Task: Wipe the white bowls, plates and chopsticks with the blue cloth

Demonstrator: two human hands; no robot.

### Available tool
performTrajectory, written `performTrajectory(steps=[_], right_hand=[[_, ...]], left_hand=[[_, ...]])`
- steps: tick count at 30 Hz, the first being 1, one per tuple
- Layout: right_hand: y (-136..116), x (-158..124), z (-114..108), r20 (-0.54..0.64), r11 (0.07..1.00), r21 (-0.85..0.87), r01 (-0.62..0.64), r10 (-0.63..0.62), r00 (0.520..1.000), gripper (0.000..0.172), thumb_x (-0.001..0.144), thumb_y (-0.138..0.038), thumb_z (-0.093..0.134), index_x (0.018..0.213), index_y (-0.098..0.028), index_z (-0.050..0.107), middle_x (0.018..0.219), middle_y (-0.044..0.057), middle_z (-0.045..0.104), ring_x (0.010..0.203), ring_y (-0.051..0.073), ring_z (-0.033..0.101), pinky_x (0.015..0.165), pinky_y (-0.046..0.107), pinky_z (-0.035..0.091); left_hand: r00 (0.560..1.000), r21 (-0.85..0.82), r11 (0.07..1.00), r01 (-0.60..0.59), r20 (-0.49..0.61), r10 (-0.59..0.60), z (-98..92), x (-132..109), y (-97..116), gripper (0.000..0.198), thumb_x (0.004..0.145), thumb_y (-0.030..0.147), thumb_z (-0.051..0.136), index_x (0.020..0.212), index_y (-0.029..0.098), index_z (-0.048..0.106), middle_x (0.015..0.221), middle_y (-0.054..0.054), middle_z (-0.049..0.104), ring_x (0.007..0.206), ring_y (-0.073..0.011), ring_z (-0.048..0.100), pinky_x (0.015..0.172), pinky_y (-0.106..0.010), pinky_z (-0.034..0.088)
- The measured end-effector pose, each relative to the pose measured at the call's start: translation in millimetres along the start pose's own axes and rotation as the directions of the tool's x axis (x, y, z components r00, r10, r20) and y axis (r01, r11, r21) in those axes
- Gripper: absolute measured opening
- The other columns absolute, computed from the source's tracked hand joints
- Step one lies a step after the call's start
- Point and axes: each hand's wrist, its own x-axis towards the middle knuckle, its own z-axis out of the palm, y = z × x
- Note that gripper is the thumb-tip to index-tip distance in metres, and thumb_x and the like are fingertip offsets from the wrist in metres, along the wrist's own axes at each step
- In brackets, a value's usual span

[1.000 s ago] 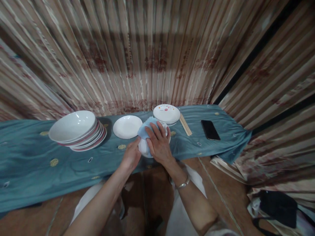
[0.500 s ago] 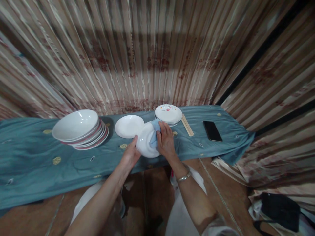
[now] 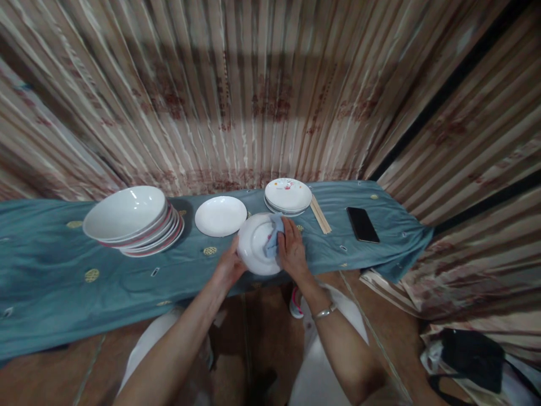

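Plate [image 3: 249, 248] is in hand by table's [image 3: 127, 293] near edge, approx. mid-length. L hand [image 3: 230, 262] clamped on its left rim; R hand [image 3: 292, 248] bunches cloth [image 3: 273, 239] against right side. Plate prob. light, stiff, slick & breakable; best hold = opp. rims. Cloth looks soft, v. pliable.

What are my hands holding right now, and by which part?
Your left hand grips the round white glossy plate by its left rim; your right hand holds a light-blue cloth against the plate's right side.
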Motion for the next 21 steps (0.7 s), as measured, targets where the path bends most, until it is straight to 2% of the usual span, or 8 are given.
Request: performTrajectory(steps=[3, 9, 13, 17, 21], right_hand=[[2.9, -7.5, -3.1, 0.029, 1.0, -0.003, -0.024, 0.024, 0.999, 0.05, 0.098, -0.029, 0.029, 0.14, -0.003, 0.037, 0.14, 0.023, 0.044, 0.134, 0.026, 0.036, 0.109, 0.049, 0.034], [4.4, -24.9, -3.5, 0.056, 0.998, -0.053, -0.039, 0.042, 0.998, 0.053, 0.098, -0.03, 0.03, 0.145, -0.006, 0.03, 0.148, 0.023, 0.035, 0.139, 0.027, 0.03, 0.11, 0.053, 0.034], [0.4, -35.4, -1.6, 0.082, 0.992, -0.118, 0.032, -0.022, 0.996, 0.053, 0.098, -0.028, 0.031, 0.145, -0.006, 0.03, 0.151, 0.022, 0.03, 0.143, 0.028, 0.022, 0.111, 0.054, 0.032], [-6.0, -41.2, -4.0, 0.123, 0.978, -0.171, 0.117, -0.097, 0.988, 0.05, 0.098, -0.027, 0.031, 0.142, -0.003, 0.037, 0.15, 0.022, 0.032, 0.145, 0.028, 0.015, 0.113, 0.053, 0.029], [-14.5, -42.1, -7.0, 0.185, 0.964, -0.208, 0.165, -0.127, 0.975, 0.049, 0.098, -0.026, 0.032, 0.142, -0.004, 0.038, 0.15, 0.019, 0.035, 0.146, 0.028, 0.013, 0.112, 0.053, 0.029]], left_hand=[[0.999, 0.008, 1.0, -0.016, -0.043, 0.016, 5.1, -1.6, -1.1, 0.017, 0.077, 0.019, 0.066, 0.094, 0.018, 0.068, 0.076, -0.001, 0.072, 0.074, -0.0167, 0.065, 0.073, -0.027, 0.053], [0.998, 0.009, 1.0, 0.001, -0.066, -0.001, 6.5, -0.1, -0.6, 0.012, 0.077, 0.015, 0.064, 0.087, 0.016, 0.069, 0.074, -0.002, 0.071, 0.069, -0.0162, 0.063, 0.07, -0.027, 0.053], [0.996, -0.003, 1.0, 0.011, -0.088, -0.011, 3.8, 3.4, -1.2, 0.019, 0.078, 0.012, 0.06, 0.094, 0.017, 0.069, 0.081, -0.003, 0.073, 0.078, -0.0191, 0.065, 0.076, -0.031, 0.053], [0.991, -0.034, 0.998, 0.047, -0.123, -0.051, 4.2, 7.2, -0.8, 0.021, 0.085, 0.018, 0.056, 0.102, 0.015, 0.068, 0.082, -0.005, 0.074, 0.082, -0.0214, 0.067, 0.08, -0.033, 0.053], [0.991, -0.081, 0.993, 0.081, -0.101, -0.089, 5.7, 8.5, 0.1, 0.027, 0.09, 0.025, 0.051, 0.106, 0.011, 0.067, 0.085, -0.009, 0.074, 0.087, -0.0239, 0.068, 0.082, -0.035, 0.053]])
